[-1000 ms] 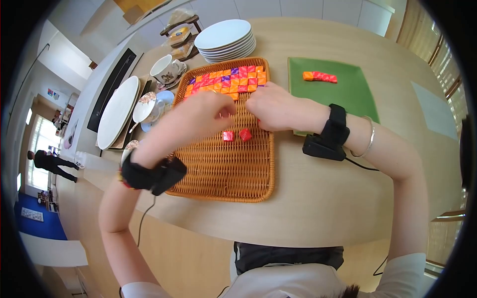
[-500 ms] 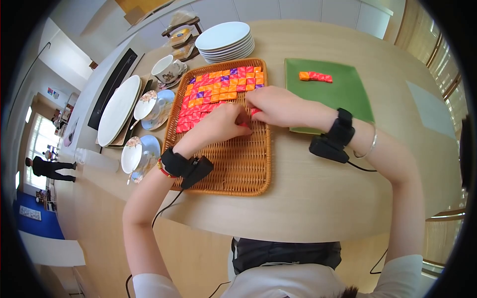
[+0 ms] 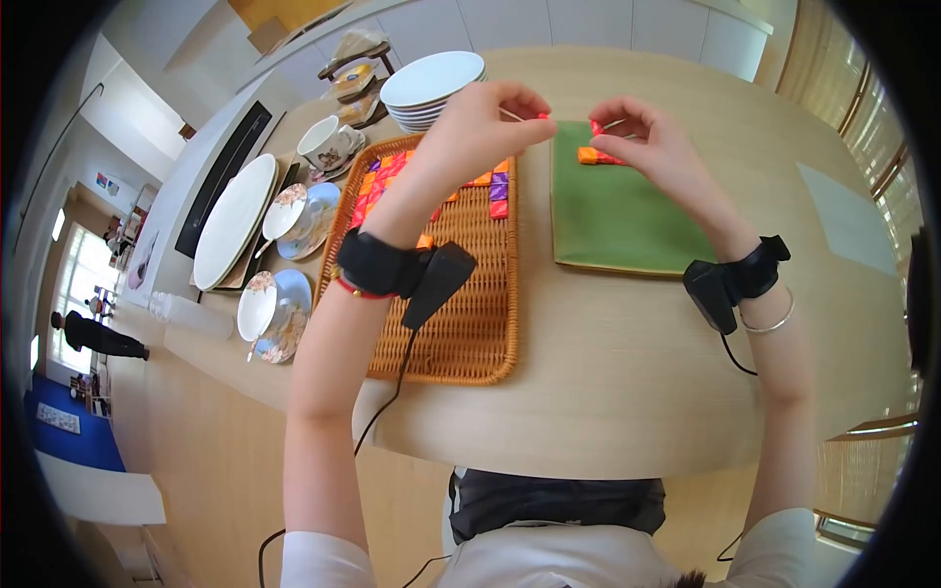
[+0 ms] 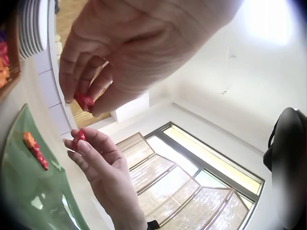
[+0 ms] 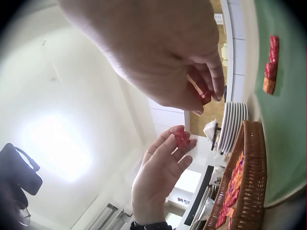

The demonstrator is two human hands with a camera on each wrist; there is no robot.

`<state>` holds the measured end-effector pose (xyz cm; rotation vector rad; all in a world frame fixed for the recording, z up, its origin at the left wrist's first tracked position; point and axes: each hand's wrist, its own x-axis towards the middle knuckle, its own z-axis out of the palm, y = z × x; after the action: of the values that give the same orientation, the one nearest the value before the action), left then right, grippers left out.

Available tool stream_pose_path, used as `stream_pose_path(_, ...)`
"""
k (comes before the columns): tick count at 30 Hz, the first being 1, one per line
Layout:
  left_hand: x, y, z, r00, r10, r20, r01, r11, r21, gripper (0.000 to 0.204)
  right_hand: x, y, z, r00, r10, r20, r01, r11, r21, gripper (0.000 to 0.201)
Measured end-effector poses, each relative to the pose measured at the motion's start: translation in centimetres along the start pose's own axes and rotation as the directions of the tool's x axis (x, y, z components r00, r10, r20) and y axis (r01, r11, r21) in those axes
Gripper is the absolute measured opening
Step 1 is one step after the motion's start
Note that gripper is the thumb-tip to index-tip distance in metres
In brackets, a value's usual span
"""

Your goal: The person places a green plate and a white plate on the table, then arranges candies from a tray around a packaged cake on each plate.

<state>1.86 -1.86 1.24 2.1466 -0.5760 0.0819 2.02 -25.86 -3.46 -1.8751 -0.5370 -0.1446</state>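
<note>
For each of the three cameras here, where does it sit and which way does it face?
Head: worn on the head, looking down on the table, both forearms, wicker tray, green mat.
Left wrist: looks past the left hand toward the ceiling and window.
Right wrist: looks past the right hand toward the ceiling.
Shared: each shows both hands pinching a red candy.

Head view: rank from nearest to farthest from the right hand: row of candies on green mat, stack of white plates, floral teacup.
From the right hand:
1. Row of candies on the green mat, just beside the fingers.
2. Stack of white plates, across the table's far side, left.
3. Floral teacup, further left beside the wicker tray.
</note>
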Motion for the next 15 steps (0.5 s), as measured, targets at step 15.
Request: stream_pose_path(15, 8.7, -3.5, 6.9, 0.986, 0.028, 0.163, -0.054, 0.986, 0.156, 0.034, 1.5, 7.2, -5.8, 0.999, 0.027, -0.036, -0.038, 0.938, -0.346, 0.023)
